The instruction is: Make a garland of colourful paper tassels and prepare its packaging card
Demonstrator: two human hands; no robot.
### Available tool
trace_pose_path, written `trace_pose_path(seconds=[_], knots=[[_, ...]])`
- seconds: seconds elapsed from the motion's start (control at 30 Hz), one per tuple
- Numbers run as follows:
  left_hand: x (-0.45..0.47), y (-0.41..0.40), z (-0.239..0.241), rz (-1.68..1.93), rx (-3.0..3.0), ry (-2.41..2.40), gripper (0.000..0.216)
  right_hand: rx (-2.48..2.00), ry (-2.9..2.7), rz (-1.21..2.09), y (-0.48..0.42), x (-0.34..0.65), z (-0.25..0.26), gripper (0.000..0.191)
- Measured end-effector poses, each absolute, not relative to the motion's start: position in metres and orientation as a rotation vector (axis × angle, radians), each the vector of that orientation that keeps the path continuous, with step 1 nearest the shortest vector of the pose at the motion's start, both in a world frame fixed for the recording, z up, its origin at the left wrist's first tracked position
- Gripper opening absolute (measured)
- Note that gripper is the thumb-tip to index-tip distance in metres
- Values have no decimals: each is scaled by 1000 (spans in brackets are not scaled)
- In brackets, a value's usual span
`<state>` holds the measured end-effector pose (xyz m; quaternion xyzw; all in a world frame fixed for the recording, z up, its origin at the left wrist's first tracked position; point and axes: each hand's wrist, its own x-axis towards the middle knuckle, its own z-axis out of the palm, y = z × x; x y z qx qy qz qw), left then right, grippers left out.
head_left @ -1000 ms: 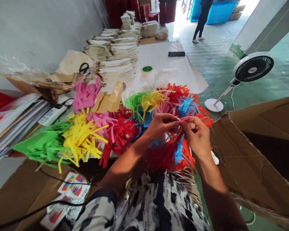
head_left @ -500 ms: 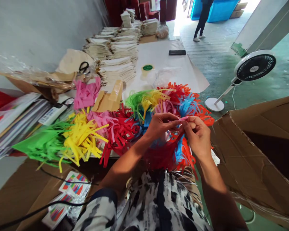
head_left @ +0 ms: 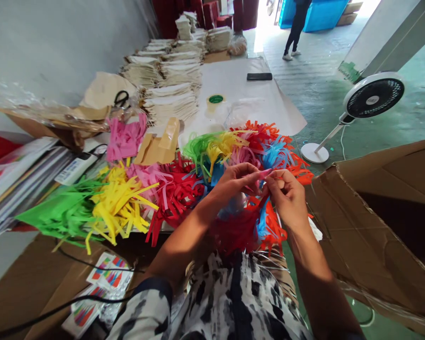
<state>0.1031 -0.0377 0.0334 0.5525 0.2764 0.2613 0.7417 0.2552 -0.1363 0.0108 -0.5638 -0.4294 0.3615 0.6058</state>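
My left hand (head_left: 239,178) has a narrow grip, thumb and fingertips pinched on a small, thin pink strip (head_left: 264,174) that looks like paper. My right hand (head_left: 286,192) is bunched narrow right beside it; whether its fingertips close on the strip too, I cannot tell. I hold the strip up in front of my chest, above the dark red fringed streamers (head_left: 239,229), probably so that both thumbs can work at it while the loose fringe hangs out of the way. The bright yellow fringed bundle (head_left: 118,203) and the green fringed bundle (head_left: 67,208) lie along the near edge of the white-covered table (head_left: 230,78), presumably to stay within reach of my left side. The strip's long axis runs crosswise between my hands, its free end pointing rightward and slightly away from me; the dark red fringe trails toward my lap.
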Motion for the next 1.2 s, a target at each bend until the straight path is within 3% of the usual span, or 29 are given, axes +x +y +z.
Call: trace_pose_path(seconds=[0.27,0.67,1.2], knots=[[106,-37,28,604,1277,626,48,-1305,-982,829,-136,249,12,32],[113,-42,18,893,1415,649,45,-1329,-990,757,-137,248,13,28],[113,-51,14,922,1502,669,41,-1464,-1083,607,-144,245,19,24]])
